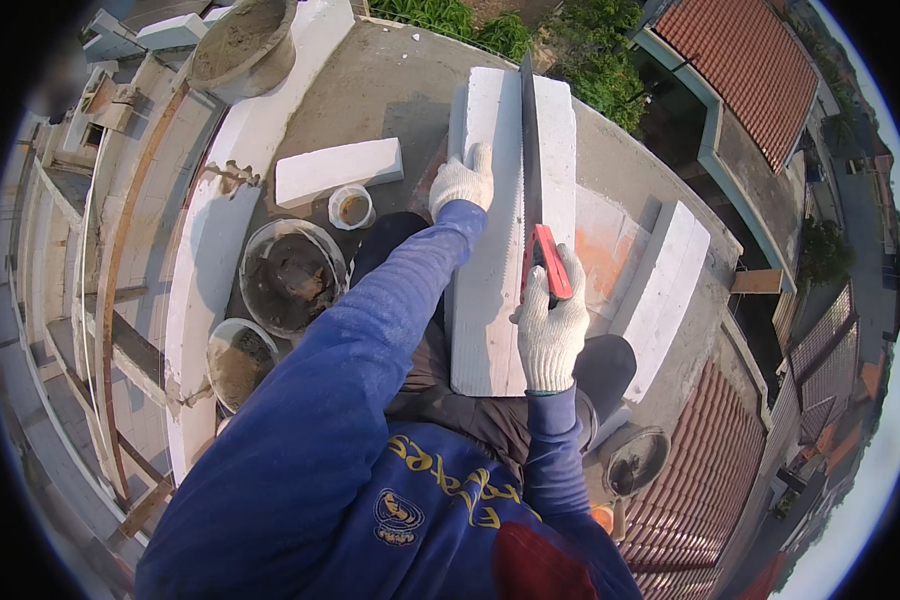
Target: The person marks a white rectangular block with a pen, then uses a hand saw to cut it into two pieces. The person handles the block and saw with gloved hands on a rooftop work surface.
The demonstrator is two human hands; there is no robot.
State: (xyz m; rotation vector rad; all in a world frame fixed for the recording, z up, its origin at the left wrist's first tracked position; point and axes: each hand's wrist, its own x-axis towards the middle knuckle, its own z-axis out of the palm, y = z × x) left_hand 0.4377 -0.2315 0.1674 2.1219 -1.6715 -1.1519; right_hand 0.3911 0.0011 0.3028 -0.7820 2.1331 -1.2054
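A long white lightweight concrete block (pixel 487 322) lies lengthwise before me, its near end by my lap. The toothed blade of a handsaw (pixel 531 142) runs along it, with a narrower white strip to the blade's right at the far part. My right hand (pixel 551 322), in a white knit glove, is closed round the saw's red and black handle (pixel 547 259). My left hand (pixel 462 180), gloved too, rests on the block's left side, thumb side up and pressed to its surface; its fingers are partly hidden.
Left are a white block piece (pixel 337 171), a small cup (pixel 351 207), a mortar bucket (pixel 292 277) and a second bucket (pixel 241 364). A large mortar tub (pixel 244 49) stands on the wall. Another block (pixel 664 300) lies right, near the slab edge above tiled roofs (pixel 697 472).
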